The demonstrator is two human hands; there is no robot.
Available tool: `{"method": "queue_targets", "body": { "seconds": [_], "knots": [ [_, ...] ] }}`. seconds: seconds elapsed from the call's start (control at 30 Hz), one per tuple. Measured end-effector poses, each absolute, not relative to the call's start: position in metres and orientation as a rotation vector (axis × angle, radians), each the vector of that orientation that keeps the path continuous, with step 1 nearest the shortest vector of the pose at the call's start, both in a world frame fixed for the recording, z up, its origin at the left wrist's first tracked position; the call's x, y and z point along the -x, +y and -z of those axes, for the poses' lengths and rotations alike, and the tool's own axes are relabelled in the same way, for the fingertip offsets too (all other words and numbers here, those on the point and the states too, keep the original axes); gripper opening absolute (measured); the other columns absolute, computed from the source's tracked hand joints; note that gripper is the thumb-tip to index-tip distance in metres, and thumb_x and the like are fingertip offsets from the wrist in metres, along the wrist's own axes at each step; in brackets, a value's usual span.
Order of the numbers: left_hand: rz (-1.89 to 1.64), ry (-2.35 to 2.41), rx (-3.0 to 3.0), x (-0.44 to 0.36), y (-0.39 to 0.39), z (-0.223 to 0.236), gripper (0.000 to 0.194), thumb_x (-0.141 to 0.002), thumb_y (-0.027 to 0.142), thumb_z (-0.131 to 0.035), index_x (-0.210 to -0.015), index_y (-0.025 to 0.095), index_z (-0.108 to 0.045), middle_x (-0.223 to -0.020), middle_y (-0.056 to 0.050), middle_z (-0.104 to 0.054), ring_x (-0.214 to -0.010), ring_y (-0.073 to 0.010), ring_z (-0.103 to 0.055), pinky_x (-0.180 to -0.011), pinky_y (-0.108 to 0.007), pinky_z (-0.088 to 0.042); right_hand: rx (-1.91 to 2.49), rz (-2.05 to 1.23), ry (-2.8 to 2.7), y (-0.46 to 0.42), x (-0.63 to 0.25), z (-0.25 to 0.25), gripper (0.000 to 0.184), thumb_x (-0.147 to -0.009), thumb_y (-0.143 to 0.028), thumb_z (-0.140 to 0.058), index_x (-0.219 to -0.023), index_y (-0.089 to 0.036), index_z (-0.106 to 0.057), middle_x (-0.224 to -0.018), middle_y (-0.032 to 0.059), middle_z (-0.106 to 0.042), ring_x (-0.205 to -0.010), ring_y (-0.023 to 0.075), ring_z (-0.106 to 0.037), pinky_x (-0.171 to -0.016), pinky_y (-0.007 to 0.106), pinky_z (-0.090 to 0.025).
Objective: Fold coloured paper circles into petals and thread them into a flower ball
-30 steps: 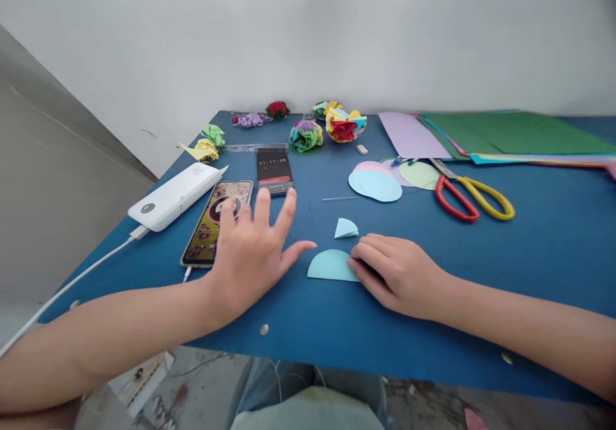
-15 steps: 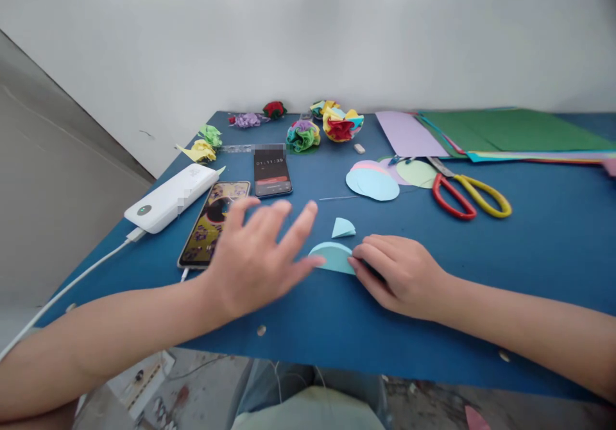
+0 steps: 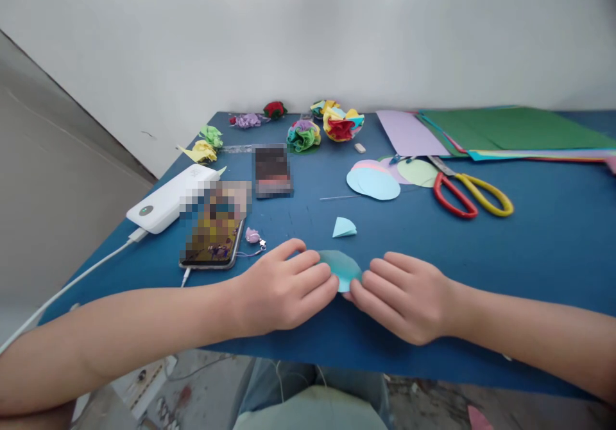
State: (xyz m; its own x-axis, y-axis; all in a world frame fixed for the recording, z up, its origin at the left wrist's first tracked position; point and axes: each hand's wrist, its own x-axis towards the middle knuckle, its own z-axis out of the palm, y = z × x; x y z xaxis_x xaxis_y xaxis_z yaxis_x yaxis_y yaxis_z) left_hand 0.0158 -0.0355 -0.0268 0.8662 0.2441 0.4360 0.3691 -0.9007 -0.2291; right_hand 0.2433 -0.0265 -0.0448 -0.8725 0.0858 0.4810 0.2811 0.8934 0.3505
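Between my two hands is a light blue piece of paper [image 3: 342,268], curved upward near the table's front edge. My left hand [image 3: 291,285] pinches its left side, with the fingers closed. At the right side, my right hand [image 3: 404,295] grips the paper's edge between thumb and fingers. Just beyond lies a small folded blue paper wedge [image 3: 344,227]. Farther back rests a pile of paper circles [image 3: 380,183], the top ones light blue. Fingers cover both ends of the held paper.
Scissors [image 3: 455,205] with red and yellow handles lie right of the circles. Coloured sheets [image 3: 510,131] are stacked at the back right. Crumpled paper flowers [image 3: 303,136] stand along the back. A phone [image 3: 212,244], a second phone [image 3: 272,173] and a white power bank [image 3: 168,199] occupy the left.
My left hand has come down from above the table and taken hold of the blue paper's left side. The paper, a flat half-circle before, is now bent upward. My right hand keeps its grip.
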Motion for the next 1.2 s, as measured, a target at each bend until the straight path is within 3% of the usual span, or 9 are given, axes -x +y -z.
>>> {"method": "queue_targets", "body": {
  "seconds": [0.13,0.33,0.47,0.73,0.97,1.2],
  "knots": [
    [0.678,-0.459,2.74,-0.01,-0.032,0.027,0.018,-0.087,0.013,-0.044,-0.094,0.008,-0.059,-0.086,-0.008,-0.068,-0.084,-0.0177,-0.062,-0.071,-0.031,-0.05,0.24,0.656,-2.575,-0.027,-0.246,0.04,0.016,-0.082,-0.028,-0.058,-0.087,-0.013,-0.06,-0.069,0.0013,-0.054,-0.063,0.0128,-0.048,-0.053,0.03,-0.031],
    [0.594,-0.375,2.775,-0.003,-0.034,0.021,0.026,-0.088,0.011,-0.037,-0.099,0.007,-0.061,-0.096,-0.01,-0.069,-0.09,-0.019,-0.063,-0.073,-0.031,-0.053,0.257,0.718,-2.747,-0.026,-0.253,0.032,0.015,-0.084,-0.014,-0.047,-0.086,-0.011,-0.062,-0.075,0.004,-0.053,-0.064,0.0134,-0.047,-0.053,0.032,-0.031],
    [0.43,-0.325,2.835,-0.003,-0.036,0.015,0.032,-0.089,0.01,-0.032,-0.1,0.008,-0.062,-0.098,-0.008,-0.069,-0.09,-0.0176,-0.064,-0.073,-0.029,-0.055,0.259,0.568,-2.842,-0.028,-0.254,0.03,0.022,-0.086,-0.013,-0.039,-0.084,-0.012,-0.061,-0.079,0.0044,-0.053,-0.063,0.0134,-0.045,-0.052,0.032,-0.03],
    [0.482,-0.511,2.954,-0.005,-0.037,0.02,0.023,-0.087,0.014,-0.041,-0.096,0.011,-0.062,-0.097,-0.008,-0.067,-0.089,-0.019,-0.062,-0.073,-0.032,-0.053,0.292,0.324,-2.891,-0.031,-0.254,0.033,0.022,-0.087,-0.012,-0.036,-0.086,-0.013,-0.058,-0.074,0.0044,-0.051,-0.062,0.0141,-0.041,-0.053,0.031,-0.028],
    [0.558,-1.148,3.273,-0.009,-0.03,0.02,0.019,-0.089,0.019,-0.041,-0.083,0.014,-0.058,-0.095,-0.005,-0.06,-0.09,-0.0144,-0.052,-0.081,-0.029,-0.045,0.851,-0.451,-2.724,-0.023,-0.245,0.038,0.017,-0.09,-0.02,-0.035,-0.081,-0.016,-0.049,-0.075,0.0028,-0.048,-0.064,0.0122,-0.04,-0.056,0.024,-0.032],
    [0.47,-1.304,3.058,-0.013,-0.033,0.023,0.017,-0.088,0.02,-0.04,-0.089,0.012,-0.055,-0.099,-0.01,-0.053,-0.092,-0.0185,-0.049,-0.083,-0.035,-0.043,1.022,-0.448,-2.66,-0.022,-0.239,0.038,0.021,-0.09,-0.024,-0.035,-0.076,-0.017,-0.049,-0.072,0.0012,-0.047,-0.061,0.0109,-0.043,-0.057,0.024,-0.031]
  ]
}}
